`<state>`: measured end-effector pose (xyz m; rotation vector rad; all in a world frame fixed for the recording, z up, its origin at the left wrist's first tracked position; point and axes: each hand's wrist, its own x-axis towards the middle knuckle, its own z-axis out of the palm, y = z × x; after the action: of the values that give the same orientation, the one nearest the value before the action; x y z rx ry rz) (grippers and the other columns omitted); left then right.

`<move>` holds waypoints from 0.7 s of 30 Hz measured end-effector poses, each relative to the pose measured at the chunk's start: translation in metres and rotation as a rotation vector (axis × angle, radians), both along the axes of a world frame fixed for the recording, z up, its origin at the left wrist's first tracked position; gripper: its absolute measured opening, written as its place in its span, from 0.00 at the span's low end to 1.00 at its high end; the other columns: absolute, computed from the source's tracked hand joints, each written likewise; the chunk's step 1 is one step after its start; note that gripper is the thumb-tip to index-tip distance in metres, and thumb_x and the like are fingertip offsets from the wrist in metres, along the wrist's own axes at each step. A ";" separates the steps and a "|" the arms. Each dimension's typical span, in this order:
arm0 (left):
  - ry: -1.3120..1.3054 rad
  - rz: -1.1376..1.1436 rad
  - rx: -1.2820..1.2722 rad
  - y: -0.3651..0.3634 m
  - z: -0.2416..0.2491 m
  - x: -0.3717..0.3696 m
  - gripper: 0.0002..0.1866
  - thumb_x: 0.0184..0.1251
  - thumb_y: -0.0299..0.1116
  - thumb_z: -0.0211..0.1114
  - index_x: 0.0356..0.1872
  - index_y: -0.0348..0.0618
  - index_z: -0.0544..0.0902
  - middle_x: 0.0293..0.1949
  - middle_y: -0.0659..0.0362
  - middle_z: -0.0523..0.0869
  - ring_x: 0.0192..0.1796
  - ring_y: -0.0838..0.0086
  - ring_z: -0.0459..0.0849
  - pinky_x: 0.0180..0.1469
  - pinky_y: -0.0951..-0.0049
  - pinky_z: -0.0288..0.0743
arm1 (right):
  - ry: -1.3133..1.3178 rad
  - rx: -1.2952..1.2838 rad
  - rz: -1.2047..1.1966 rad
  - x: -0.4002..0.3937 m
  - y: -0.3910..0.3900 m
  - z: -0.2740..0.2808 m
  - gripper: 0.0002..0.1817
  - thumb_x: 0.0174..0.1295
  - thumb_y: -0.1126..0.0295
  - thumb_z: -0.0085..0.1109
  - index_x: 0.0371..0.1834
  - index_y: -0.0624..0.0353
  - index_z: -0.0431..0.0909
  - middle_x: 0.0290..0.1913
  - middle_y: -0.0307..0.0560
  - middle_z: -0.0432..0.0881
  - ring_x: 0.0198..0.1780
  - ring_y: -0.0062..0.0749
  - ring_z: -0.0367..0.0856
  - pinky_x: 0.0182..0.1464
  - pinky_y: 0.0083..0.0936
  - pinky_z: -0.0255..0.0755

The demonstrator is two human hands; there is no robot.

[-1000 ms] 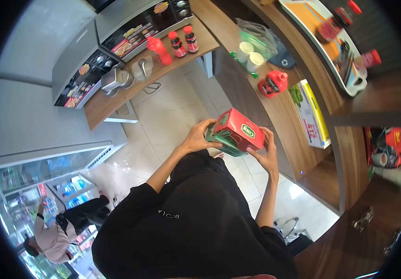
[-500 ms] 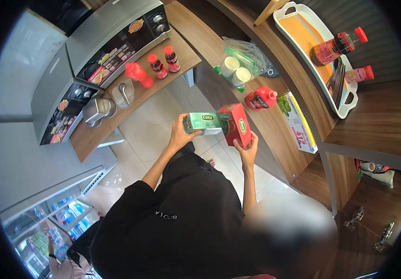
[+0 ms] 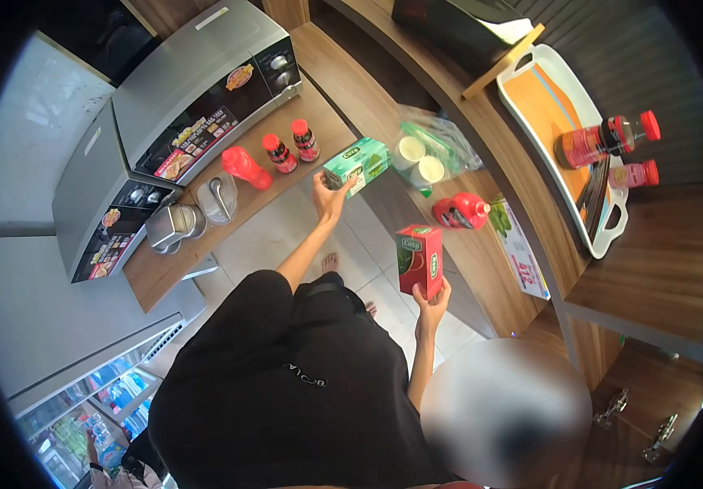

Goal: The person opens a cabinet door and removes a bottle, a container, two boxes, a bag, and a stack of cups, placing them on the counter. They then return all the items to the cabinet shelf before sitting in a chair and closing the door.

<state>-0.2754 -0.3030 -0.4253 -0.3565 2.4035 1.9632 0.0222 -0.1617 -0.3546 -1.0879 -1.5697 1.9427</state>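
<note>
Counter [image 3: 323,69] at left carries microwaves [image 3: 213,106]. Your left hand [image 3: 331,198] pinches the green box [image 3: 363,167]; your right hand [image 3: 433,303] pinches the red box [image 3: 419,261] by its lower end. Step in hand: apparently holding both boxes apart. Any move calls for firm grips, clear of the red squeeze bottle [image 3: 457,212].

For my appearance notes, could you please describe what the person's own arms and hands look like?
The left hand and right hand are bare, with no gloves or wristwear visible. The loose black left sleeve stops near the elbow; the black top bears pale lettering.
</note>
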 end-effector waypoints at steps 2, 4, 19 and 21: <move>0.039 -0.006 0.028 0.004 -0.003 -0.012 0.43 0.44 0.48 0.84 0.57 0.33 0.73 0.49 0.49 0.84 0.52 0.64 0.82 0.58 0.64 0.74 | -0.005 -0.010 -0.012 -0.005 -0.007 0.007 0.39 0.51 0.79 0.75 0.66 0.58 0.64 0.63 0.46 0.71 0.65 0.35 0.72 0.67 0.33 0.69; 0.074 -0.042 0.045 0.002 0.011 -0.009 0.41 0.47 0.44 0.84 0.58 0.33 0.72 0.51 0.50 0.83 0.52 0.69 0.82 0.57 0.69 0.74 | -0.016 0.007 -0.042 -0.002 -0.013 0.008 0.37 0.54 0.81 0.73 0.66 0.60 0.64 0.63 0.46 0.71 0.65 0.33 0.72 0.68 0.32 0.67; 0.339 -1.097 -0.068 0.097 0.016 0.173 0.39 0.49 0.38 0.82 0.58 0.35 0.68 0.51 0.43 0.80 0.54 0.51 0.82 0.56 0.59 0.78 | 0.042 -0.012 -0.861 0.150 0.028 -0.016 0.35 0.59 0.76 0.72 0.66 0.58 0.60 0.60 0.47 0.70 0.59 0.34 0.75 0.60 0.30 0.73; 0.350 -1.165 -0.108 0.140 0.011 0.185 0.39 0.49 0.37 0.81 0.59 0.36 0.67 0.52 0.42 0.78 0.55 0.47 0.81 0.57 0.56 0.77 | 0.024 -0.015 -0.915 0.177 0.022 -0.014 0.37 0.59 0.76 0.72 0.67 0.58 0.58 0.63 0.49 0.68 0.61 0.36 0.75 0.62 0.32 0.73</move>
<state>-0.0906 -0.1630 -0.4142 1.1900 2.0091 1.3556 0.1996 -0.1397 -0.3684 -1.4353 -0.7884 1.3151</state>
